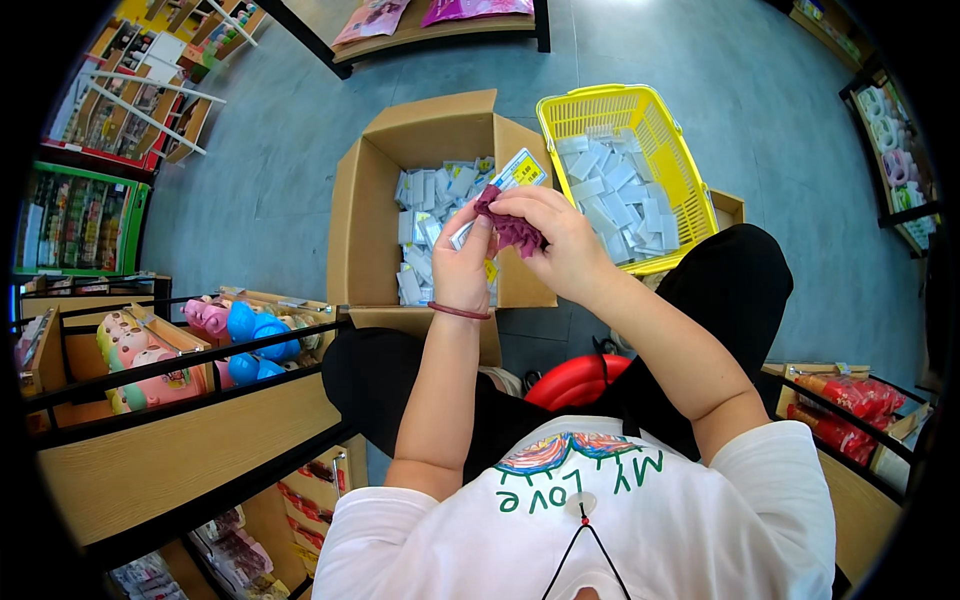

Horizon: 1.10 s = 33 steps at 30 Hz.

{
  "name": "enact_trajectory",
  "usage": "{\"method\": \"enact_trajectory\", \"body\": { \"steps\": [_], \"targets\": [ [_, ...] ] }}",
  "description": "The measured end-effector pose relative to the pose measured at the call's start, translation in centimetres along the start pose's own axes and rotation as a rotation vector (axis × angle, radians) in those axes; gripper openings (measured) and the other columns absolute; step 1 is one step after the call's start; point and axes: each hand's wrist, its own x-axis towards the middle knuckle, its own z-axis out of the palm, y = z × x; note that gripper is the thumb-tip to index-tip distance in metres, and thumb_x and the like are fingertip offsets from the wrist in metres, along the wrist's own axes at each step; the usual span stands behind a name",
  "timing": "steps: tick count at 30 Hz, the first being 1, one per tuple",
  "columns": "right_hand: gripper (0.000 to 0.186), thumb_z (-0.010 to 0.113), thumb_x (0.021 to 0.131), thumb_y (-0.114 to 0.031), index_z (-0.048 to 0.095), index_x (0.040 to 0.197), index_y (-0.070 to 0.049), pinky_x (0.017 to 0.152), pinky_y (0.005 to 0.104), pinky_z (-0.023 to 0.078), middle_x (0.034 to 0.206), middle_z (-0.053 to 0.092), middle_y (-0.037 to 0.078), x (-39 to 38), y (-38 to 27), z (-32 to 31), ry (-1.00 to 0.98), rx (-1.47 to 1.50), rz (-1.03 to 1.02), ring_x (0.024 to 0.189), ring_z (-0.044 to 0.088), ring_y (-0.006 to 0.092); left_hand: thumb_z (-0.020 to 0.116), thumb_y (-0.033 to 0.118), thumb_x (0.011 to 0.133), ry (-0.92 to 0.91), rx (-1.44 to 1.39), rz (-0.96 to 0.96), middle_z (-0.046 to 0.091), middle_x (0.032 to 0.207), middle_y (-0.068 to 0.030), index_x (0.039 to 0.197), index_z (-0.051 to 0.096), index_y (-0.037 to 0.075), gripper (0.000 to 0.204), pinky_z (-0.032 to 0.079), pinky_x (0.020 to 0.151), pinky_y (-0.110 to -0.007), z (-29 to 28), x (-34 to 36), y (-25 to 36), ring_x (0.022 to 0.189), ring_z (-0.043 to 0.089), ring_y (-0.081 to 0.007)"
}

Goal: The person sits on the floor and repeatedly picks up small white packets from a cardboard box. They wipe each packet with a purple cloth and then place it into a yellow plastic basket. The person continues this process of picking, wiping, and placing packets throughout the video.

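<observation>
My left hand is closed on a flat white price tag with a yellow patch, held at a tilt above the cardboard box. A crumpled maroon cloth is pinched in my right hand and presses against the tag near its middle. My fingers and the cloth cover part of the tag. Inside the open box lie many similar white tags, some with yellow patches. To the right, a yellow plastic basket holds a loose pile of plain-looking pale tags.
My knees flank the box and basket. A red round seat shows between my legs. A shelf with colourful toys stands at left, one with red packages at right. Ahead is a low wooden shelf on grey floor.
</observation>
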Motion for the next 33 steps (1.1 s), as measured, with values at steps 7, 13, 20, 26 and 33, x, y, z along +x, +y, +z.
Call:
{"method": "enact_trajectory", "body": {
  "steps": [7,13,20,26,33],
  "targets": [
    [0.043,0.062,0.063,0.012,0.062,0.103,-0.006,0.080,0.0323,0.050,0.104,0.060,0.011,0.0,0.4,0.4,0.017,-0.036,-0.033,0.095,0.057,0.0279,0.065,0.010,0.085,0.103,0.047,0.081,0.059,0.088,-0.0014,0.109,0.057,0.002,0.027,0.040,0.057,-0.018,0.0,0.0,0.0,0.066,0.048,-0.0052],
    [0.043,0.061,0.061,0.013,0.062,0.101,-0.005,0.077,0.0324,0.049,0.103,0.060,0.011,0.5,0.6,0.5,0.065,-0.088,-0.085,0.091,0.057,0.0276,0.066,0.010,0.084,0.174,0.111,0.117,0.058,0.081,-0.0012,0.105,0.057,0.001,0.024,0.038,0.052,-0.017,-0.1,0.0,-0.3,0.061,0.046,-0.0037],
    [0.038,0.064,0.061,0.008,0.063,0.096,-0.007,0.080,0.0353,0.047,0.099,0.062,0.008,1.0,1.2,-0.2,0.143,-0.129,-0.002,0.092,0.057,0.0295,0.063,0.006,0.084,0.179,0.081,0.143,0.058,0.077,-0.0012,0.106,0.057,-0.002,0.024,0.036,0.050,-0.017,-0.4,-0.4,0.1,0.057,0.045,-0.0040],
    [0.036,0.062,0.065,0.006,0.062,0.098,-0.007,0.080,0.0349,0.047,0.097,0.062,0.010,1.6,2.1,-1.7,0.213,-0.061,0.167,0.091,0.057,0.0310,0.059,0.005,0.087,0.229,0.094,0.090,0.053,0.076,-0.0019,0.108,0.051,-0.003,0.024,0.039,0.055,-0.022,-0.4,-0.8,0.9,0.061,0.044,-0.0060],
    [0.024,0.068,0.079,-0.007,0.058,0.100,-0.001,0.044,0.0204,0.041,0.074,0.060,0.002,1.8,-0.3,-2.1,0.133,0.733,0.654,0.055,0.053,0.0055,0.058,0.007,0.087,0.129,-0.175,0.007,0.047,0.070,0.0009,0.109,0.053,-0.003,0.024,0.033,0.053,-0.021,-1.8,-0.7,0.8,0.058,0.039,-0.0056]
  ]
}}
